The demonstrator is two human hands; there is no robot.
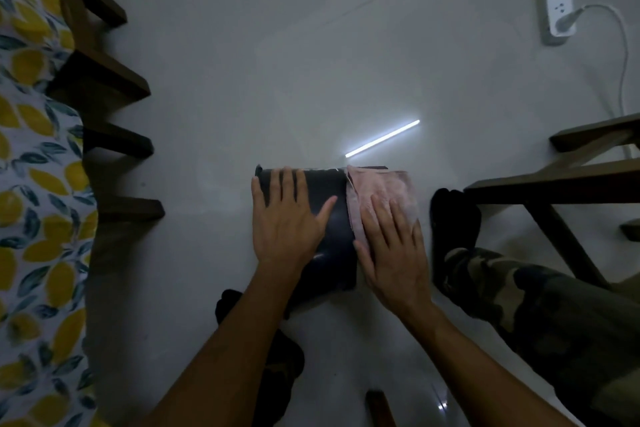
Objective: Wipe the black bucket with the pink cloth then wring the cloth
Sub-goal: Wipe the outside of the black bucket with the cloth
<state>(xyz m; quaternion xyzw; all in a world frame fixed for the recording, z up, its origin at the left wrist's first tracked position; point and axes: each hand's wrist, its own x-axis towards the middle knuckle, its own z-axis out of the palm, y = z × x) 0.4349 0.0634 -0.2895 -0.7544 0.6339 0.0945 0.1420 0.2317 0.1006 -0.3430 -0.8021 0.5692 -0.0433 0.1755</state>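
Observation:
The black bucket [334, 225] lies on its side on the pale floor, its rim toward the left. My left hand [287, 222] rests flat on the bucket's left part, fingers spread, steadying it. The pink cloth [384, 187] is draped over the bucket's right end. My right hand [391, 250] presses flat on the cloth against the bucket, fingers pointing away from me. The bucket's underside and its inside are hidden.
A bed with a lemon-print sheet [31, 184] and dark wooden slats [104, 80] lines the left. A wooden frame [554, 184] stands at right, my camouflage-trousered leg [519, 295] beside it. A power strip [557, 0] with a cable lies at top right.

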